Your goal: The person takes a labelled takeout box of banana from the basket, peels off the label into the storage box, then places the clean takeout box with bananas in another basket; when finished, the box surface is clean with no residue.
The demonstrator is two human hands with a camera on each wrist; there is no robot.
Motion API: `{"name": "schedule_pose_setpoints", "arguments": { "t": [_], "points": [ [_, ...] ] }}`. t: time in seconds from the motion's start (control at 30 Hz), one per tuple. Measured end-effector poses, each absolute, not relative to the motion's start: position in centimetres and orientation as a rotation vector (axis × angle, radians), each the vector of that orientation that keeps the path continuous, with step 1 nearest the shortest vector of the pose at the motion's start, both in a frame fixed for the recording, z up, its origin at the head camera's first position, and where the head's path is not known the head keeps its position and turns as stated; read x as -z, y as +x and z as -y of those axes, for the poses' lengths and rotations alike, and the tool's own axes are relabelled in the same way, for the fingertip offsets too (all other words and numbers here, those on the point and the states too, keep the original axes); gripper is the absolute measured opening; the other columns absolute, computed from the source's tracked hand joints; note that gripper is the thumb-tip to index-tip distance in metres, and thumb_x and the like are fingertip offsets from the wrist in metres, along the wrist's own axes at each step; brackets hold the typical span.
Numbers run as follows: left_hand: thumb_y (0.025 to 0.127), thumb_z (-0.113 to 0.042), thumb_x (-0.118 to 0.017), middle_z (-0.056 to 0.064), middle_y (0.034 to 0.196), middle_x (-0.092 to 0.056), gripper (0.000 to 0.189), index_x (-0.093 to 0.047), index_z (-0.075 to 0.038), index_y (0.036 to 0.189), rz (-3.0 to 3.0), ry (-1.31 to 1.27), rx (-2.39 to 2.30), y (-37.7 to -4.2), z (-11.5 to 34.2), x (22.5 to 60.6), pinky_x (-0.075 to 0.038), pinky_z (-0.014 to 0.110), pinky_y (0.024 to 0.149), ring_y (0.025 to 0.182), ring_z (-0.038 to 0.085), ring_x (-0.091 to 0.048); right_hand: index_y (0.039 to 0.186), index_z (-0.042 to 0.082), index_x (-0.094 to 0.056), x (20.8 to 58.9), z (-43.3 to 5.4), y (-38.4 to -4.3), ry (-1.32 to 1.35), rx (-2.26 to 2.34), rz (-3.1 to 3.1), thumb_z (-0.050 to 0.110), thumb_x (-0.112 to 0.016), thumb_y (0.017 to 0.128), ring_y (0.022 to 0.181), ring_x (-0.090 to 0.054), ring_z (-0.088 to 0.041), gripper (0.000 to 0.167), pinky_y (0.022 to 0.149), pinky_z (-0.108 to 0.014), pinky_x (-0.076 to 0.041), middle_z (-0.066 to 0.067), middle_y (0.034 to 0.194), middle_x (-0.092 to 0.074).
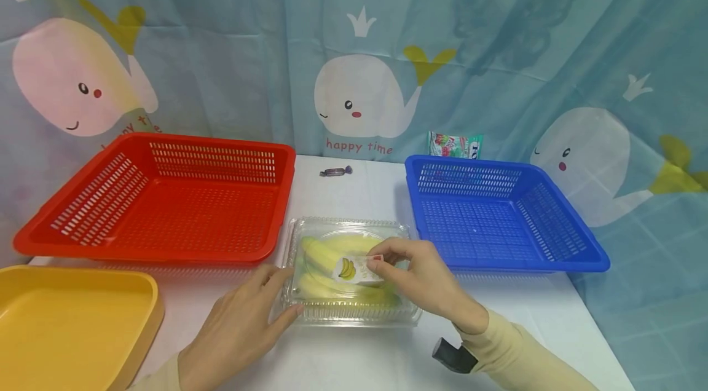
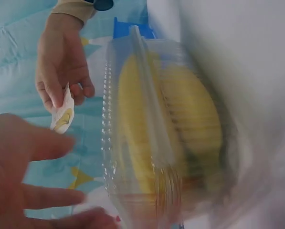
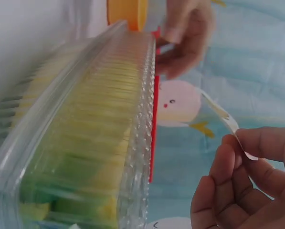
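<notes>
A clear plastic clamshell box [image 1: 362, 315] stands closed on the white table, with yellow bananas [image 1: 321, 254] inside. My right hand [image 1: 423, 274] pinches a paper label [image 1: 350, 269] with a banana picture between thumb and index finger, above the lid. In the right wrist view the label [image 3: 223, 114] looks slightly bent and raised clear of the box. At the box's left side is my left hand [image 1: 243, 317], its fingers spread and holding nothing. Whether its fingertips touch the box edge I cannot tell. In the left wrist view this hand [image 2: 32, 176] is partly blurred.
Behind and left of the box is a red basket [image 1: 204, 251], and a blue basket [image 1: 520, 262] is behind it on the right. A yellow tray [image 1: 149, 311] lies front left. A wrapped candy [image 1: 335, 171] and a snack packet [image 1: 455, 145] are near the curtain [image 1: 243, 71].
</notes>
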State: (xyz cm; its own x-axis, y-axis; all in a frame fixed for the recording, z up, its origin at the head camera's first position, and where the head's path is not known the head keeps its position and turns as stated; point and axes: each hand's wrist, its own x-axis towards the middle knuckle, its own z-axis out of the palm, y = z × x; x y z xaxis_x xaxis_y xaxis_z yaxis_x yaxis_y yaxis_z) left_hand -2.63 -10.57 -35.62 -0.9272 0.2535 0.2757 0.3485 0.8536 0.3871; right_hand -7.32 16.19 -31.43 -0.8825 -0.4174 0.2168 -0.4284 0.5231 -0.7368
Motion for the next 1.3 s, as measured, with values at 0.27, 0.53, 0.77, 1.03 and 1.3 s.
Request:
{"name": "schedule_pose_setpoints", "arguments": {
  "t": [0.27,0.53,0.77,1.03,1.3],
  "points": [
    [0.091,-0.023,-0.069,-0.01,0.092,-0.067,0.014,-0.068,-0.017,0.103,2.628,-0.529,1.481,-3.7,9.3,32.2,-0.053,0.021,0.073,0.085,0.002,-0.06,0.095,0.015,-0.074,31.3,-16.2,-7.4,0.678,-1.424,2.796,0.021,-0.071,0.09,0.077,-0.063,-0.004,0.008,0.067,-0.024,-0.053,0.001,0.089,-0.073],
    [0.089,-0.03,-0.071,-0.005,0.09,-0.067,0.023,-0.067,-0.016,0.106,2.693,-0.382,1.715,-4.5,7.7,31.2,-0.052,0.022,0.076,0.087,0.009,-0.061,0.094,0.015,-0.074,31.3,-15.9,-7.1,0.724,-1.429,2.76,0.019,-0.072,0.089,0.076,-0.063,-0.003,0.007,0.066,-0.024,-0.053,0.002,0.088,-0.073],
    [0.088,-0.027,-0.072,-0.009,0.085,-0.069,0.01,-0.069,-0.019,0.094,2.675,-0.468,1.688,-4.1,7.7,31.6,-0.053,0.021,0.072,0.08,0.003,-0.062,0.092,0.015,-0.074,31.2,-15.6,-6.7,0.805,-1.515,2.726,0.021,-0.071,0.09,0.077,-0.062,-0.004,0.007,0.07,-0.025,-0.052,0.001,0.086,-0.072],
    [0.09,-0.02,-0.071,-0.007,0.084,-0.068,0.005,-0.069,-0.018,0.093,2.659,-0.496,1.678,-3.3,8.8,31.3,-0.054,0.021,0.072,0.076,0.003,-0.061,0.11,0.011,-0.072,31.5,-15.1,-6.3,0.915,-1.526,2.724,0.023,-0.068,0.092,0.083,-0.065,-0.004,0.021,0.076,-0.024,-0.054,-0.001,0.097,-0.073],
    [0.09,-0.024,-0.071,-0.009,0.085,-0.066,0.005,-0.067,-0.022,0.092,2.738,-0.279,1.561,-2.4,11.3,30.7,-0.053,0.022,0.075,0.081,0.005,-0.06,0.103,0.015,-0.07,33.4,-15.8,-5.5,1.218,-0.929,2.474,0.01,-0.071,0.086,0.092,-0.06,-0.007,0.018,0.08,-0.024,-0.053,0.006,0.099,-0.067]
  ]
}}
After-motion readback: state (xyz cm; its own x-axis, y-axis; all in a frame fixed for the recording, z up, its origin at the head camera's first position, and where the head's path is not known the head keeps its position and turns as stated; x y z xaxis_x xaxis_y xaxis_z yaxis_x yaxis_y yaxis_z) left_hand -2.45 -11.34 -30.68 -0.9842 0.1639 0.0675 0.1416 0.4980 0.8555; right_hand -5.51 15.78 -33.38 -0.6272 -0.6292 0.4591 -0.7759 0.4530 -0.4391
